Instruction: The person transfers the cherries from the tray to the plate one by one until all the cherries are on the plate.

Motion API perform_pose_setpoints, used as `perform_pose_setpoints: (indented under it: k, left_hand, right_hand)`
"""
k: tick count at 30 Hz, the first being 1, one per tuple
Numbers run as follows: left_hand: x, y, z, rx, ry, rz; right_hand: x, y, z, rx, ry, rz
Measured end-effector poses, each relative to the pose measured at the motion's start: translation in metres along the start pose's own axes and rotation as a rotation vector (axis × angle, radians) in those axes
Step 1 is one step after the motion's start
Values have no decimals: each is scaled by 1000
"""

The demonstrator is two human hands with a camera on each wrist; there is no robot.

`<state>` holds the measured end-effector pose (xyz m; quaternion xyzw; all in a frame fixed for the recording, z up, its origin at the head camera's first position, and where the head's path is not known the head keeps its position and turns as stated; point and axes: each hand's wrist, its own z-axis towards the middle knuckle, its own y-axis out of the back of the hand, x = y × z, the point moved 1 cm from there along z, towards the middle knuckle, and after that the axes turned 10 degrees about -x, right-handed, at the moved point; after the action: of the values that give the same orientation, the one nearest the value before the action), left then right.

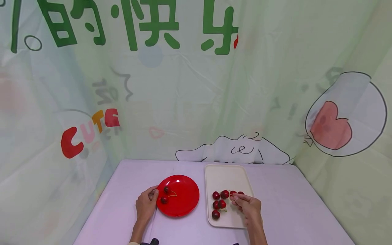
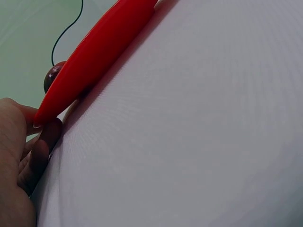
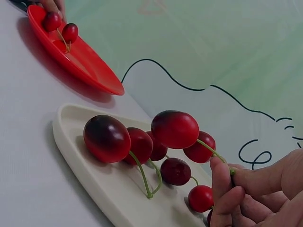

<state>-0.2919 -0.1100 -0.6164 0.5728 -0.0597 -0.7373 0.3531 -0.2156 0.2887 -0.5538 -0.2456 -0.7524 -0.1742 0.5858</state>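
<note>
At the left rim of the red plate (image 1: 188,200), my left hand (image 1: 146,204) grips the edge between thumb and fingers. Two dark red cherries (image 1: 164,200) joined by a green stem lie on the plate's left side. Over the cream tray (image 1: 228,178), my right hand (image 1: 250,206) pinches the green stem (image 3: 214,150) of a cherry (image 3: 175,129). Whether a second cherry hangs from that stem I cannot tell. Several more cherries (image 1: 215,214) lie in the tray's nearer half, left of and beyond my right fingers, some partly hidden by them.
Both the plate and the tray sit on a pale lilac table (image 1: 291,200), the plate to the left. A printed curtain (image 1: 196,102) hangs behind the table and along both sides. Small dark objects (image 1: 154,241) show at the near edge.
</note>
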Motion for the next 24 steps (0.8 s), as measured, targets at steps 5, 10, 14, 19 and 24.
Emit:
perform_pose_setpoints:
  k: [5, 10, 14, 19, 24]
  left_hand:
    - [-1, 0, -1, -8, -4, 8]
    - [-1, -1, -2, -24, -12, 5]
    - [-1, -1, -3, -21, -2, 2]
    - [-3, -1, -4, -6, 18, 2]
    - [-4, 1, -4, 0, 23, -8]
  right_hand:
    - [-1, -1, -1, -1, 0, 11]
    - [-3, -4, 1, 3, 17, 20]
    - [-5, -7, 1, 17, 33, 23]
    - [-3, -11, -4, 24, 37, 12]
    - [0, -16, -9, 31, 35, 21]
